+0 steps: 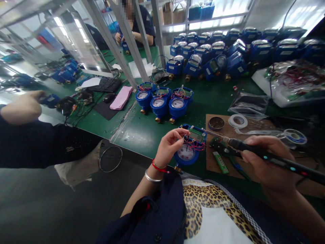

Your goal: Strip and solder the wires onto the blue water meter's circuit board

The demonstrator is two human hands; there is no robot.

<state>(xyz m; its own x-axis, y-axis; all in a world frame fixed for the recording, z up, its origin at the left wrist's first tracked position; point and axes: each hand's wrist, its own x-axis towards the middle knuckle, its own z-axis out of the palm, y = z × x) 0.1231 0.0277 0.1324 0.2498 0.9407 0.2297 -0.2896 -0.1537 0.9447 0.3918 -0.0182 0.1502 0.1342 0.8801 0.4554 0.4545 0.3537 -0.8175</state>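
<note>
In the head view, an opened blue water meter lies before me at the table's front edge, its round dial and small display facing up. Thin red and dark wires loop out across its circuit board. My left hand is over the meter's left side, thumb and fingers pinched on a thin wire. A black soldering iron is gripped in my right hand, its tip pointing left at the right edge of the board. Whether the tip touches anything is too fine to tell.
Several opened meters stand behind, with rows of closed ones farther back. A brown board carries a round tin, white tape, pliers and a solder spool. A co-worker's arm reaches in at left.
</note>
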